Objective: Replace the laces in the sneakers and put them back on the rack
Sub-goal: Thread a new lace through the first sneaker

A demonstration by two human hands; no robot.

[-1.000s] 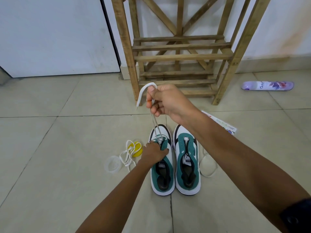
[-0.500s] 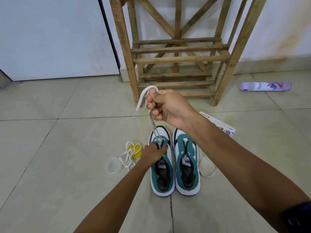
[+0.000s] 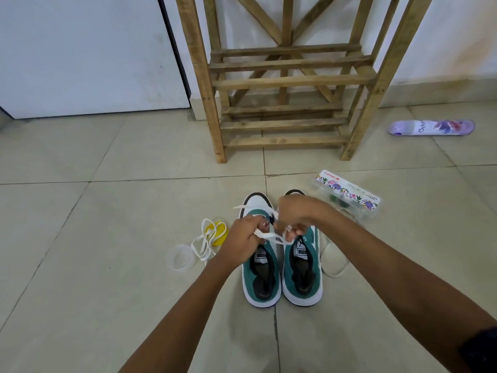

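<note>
1. On the tiled floor in front of the wooden rack [image 3: 290, 82], a pair of green-and-white sneakers [image 3: 282, 267] stands side by side, toes toward the rack and heels toward the person, a placing that keeps the eyelets within easy reach.
2. Both hands meet over the front of the left sneaker [image 3: 261, 270]: the left hand [image 3: 242, 243] pinches the white lace [image 3: 269, 236] between curled fingers, and the right hand [image 3: 295, 219] grips another stretch of the same lace close beside it.
3. The lace runs between the two hands, with a free end sticking out to the left above the toe, apparently so it can be fed through an eyelet; the eyelets themselves are hidden behind the hands.
4. To the left of the sneakers, a loose white lace [image 3: 204, 243] lies in a heap across a yellow lid [image 3: 215, 232], with a clear round lid [image 3: 179, 257] just beside it, probably set aside within reach.
5. Another lace [image 3: 332, 261] loops against the right sneaker [image 3: 302, 273], likely waiting its turn.
6. A flowered clear box [image 3: 347, 193] lies near the sneakers' toes on the right; a purple spray can [image 3: 430, 127] lies well apart, by the wall.
7. The rack's shelves hold no shoes, so returning the pair appears some way off.
</note>
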